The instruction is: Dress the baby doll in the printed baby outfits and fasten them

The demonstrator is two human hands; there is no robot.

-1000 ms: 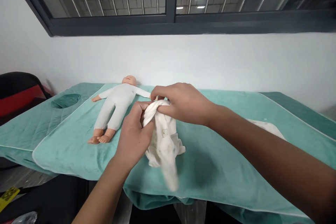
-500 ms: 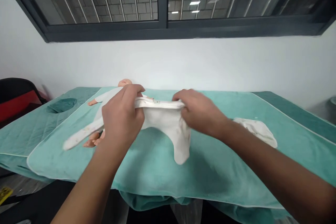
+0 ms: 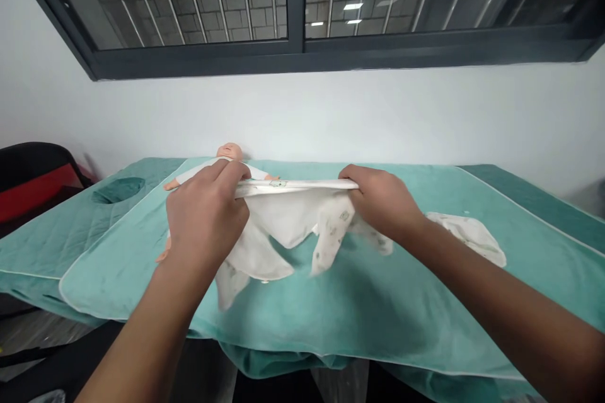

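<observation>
Both my hands hold a white baby garment (image 3: 293, 214) stretched out flat above a teal towel (image 3: 359, 302). My left hand (image 3: 205, 217) is closed on its left edge, and my right hand (image 3: 382, 204) pinches its right edge. The top hem is pulled taut between them, and the sleeves and legs hang down. A baby doll (image 3: 230, 154) in a white suit lies on its back behind my left hand, mostly hidden by it.
A second white cloth (image 3: 467, 236) lies crumpled on the towel at the right. The teal padded table (image 3: 57, 227) has a face hole (image 3: 118, 189) at the left. A black and red chair (image 3: 33, 176) stands at far left. A white wall and dark window rise behind.
The garment was bunched between my hands a second ago. My hands have since moved apart and spread it wide, pulling its top edge straight.
</observation>
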